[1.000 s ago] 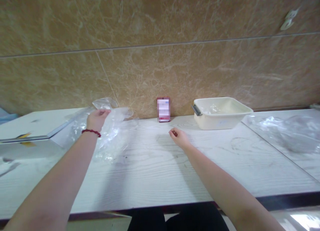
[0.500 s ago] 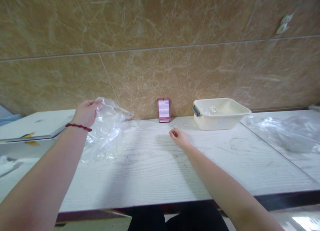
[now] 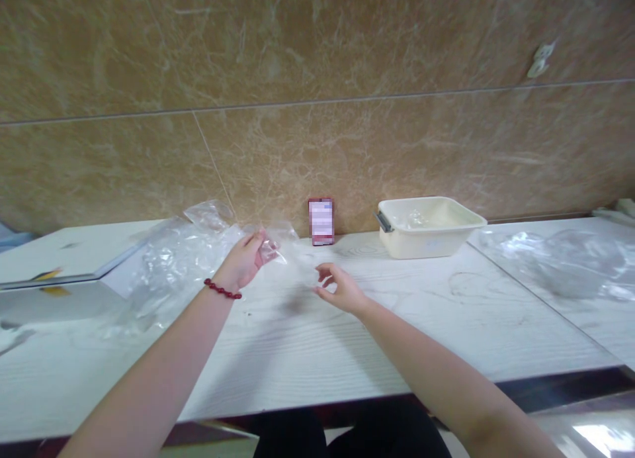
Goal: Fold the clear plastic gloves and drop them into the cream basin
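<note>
My left hand (image 3: 244, 259), with a red bead bracelet at the wrist, pinches a clear plastic bag (image 3: 282, 236) above the table. The bag's far end reaches toward my right hand (image 3: 340, 288), whose thumb and fingers are apart with nothing seen between them. More crumpled clear bags (image 3: 169, 266) lie to the left of my left hand, partly over a white box. A phone (image 3: 321, 221) with a red edge stands upright against the wall, just beyond my right hand.
A cream tub (image 3: 426, 239) with a grey handle holds some clear plastic at the back right. Clear plastic (image 3: 570, 259) lies at the far right. The white box (image 3: 74, 253) is at the left. The marble wall (image 3: 317, 147) bounds the table.
My left hand has moved right and lower, now with a single bag drawn from the crumpled plastic. The fingers of my right hand have opened, and it has moved slightly left.
</note>
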The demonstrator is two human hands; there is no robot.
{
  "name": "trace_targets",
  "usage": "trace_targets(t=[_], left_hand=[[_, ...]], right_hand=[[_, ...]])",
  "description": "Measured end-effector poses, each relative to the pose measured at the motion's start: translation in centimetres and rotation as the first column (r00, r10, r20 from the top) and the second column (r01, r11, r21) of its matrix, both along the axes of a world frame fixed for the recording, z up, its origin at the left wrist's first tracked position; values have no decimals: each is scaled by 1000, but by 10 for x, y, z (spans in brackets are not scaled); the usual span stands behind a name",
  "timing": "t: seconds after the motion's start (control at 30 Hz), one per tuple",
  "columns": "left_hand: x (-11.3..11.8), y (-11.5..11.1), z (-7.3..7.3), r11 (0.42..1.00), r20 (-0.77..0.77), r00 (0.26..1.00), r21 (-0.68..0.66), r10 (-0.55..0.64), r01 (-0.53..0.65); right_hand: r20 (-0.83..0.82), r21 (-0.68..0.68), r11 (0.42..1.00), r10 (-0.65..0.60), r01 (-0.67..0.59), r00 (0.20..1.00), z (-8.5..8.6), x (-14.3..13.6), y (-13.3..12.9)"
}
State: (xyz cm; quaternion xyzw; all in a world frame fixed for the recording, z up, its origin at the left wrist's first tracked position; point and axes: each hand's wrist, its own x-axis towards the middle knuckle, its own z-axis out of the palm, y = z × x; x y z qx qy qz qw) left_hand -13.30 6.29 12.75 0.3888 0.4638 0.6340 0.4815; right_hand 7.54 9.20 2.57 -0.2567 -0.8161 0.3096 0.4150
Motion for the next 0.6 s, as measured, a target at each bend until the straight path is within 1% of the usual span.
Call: trace_targets(t=[0.1,0.13,0.2,0.27,0.3,0.37,0.43,0.5,0.53,0.57,0.6], left_hand=[[25,-5,-20,999,121,992,-16,-44,46],[31,-7,-27,998,158,986,-14,-59,62],[39,-9,-39,996,210,974,-21,-85,91],[44,-12,-48,990,227,967,-57,-114,131],[45,-13,-52,984,230,965,-92,-127,151],[44,-16,-59,968,252,958,-176,-134,182],[41,-19,-67,944,281,950,-255,-135,209],[36,-22,-76,925,244,962,-324,-120,198],[32,-24,-79,925,176,980,-348,-92,149],[29,-26,-81,936,72,996,-345,-54,76],[27,-28,-82,955,-58,998,-296,-19,1]], right_hand=[[-51,129,991,-27,33,998,2,0,-6],[-73,166,983,-63,75,995,3,0,-6],[-131,220,955,-173,199,976,5,2,-6],[-164,264,911,-280,316,946,8,5,-5],[-156,287,893,-315,348,936,10,6,-4],[-118,333,869,-346,366,931,14,10,-3],[-71,375,865,-332,334,941,18,13,-3],[-30,400,876,-280,269,959,21,15,-3],[-14,403,885,-250,234,968,23,16,-3],[-3,396,895,-223,206,975,24,16,-3],[0,383,905,-199,184,980,26,17,-2]])
